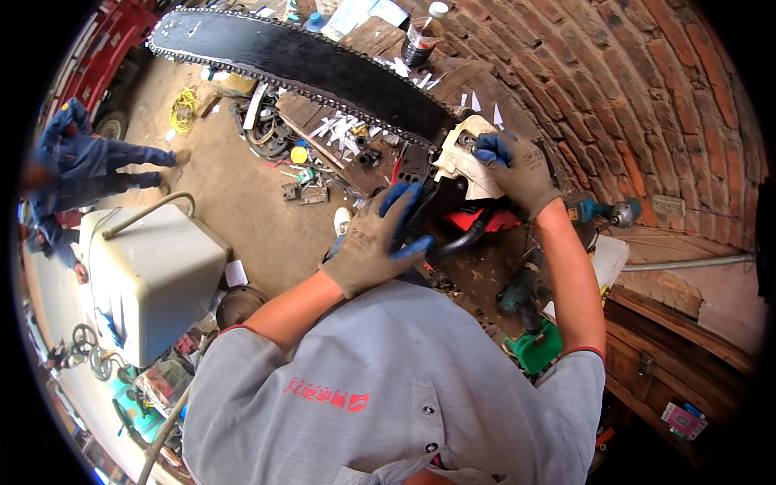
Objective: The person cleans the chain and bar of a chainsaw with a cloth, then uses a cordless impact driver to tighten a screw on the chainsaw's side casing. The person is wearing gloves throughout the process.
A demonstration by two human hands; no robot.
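Observation:
A large chainsaw (323,77) lies on a cluttered wooden bench, its long dark bar and chain reaching to the upper left. Its body is red and black, with a whitish side cover (477,174) at the bar's base. My right hand (521,174), in a grey glove with blue fingertips, has its fingers curled over that cover; whether something small sits under them is hidden. Close to the body's near left side, my left hand (376,238), gloved alike, holds its fingers and thumb apart. A black handle (469,234) curves between the two hands.
White scraps (343,129) litter the bench. A jar of dark liquid (422,40) stands near the brick wall (614,97). Power drills (517,295) lie on the right. A white box-shaped container (153,275) stands at left, near another person (105,153).

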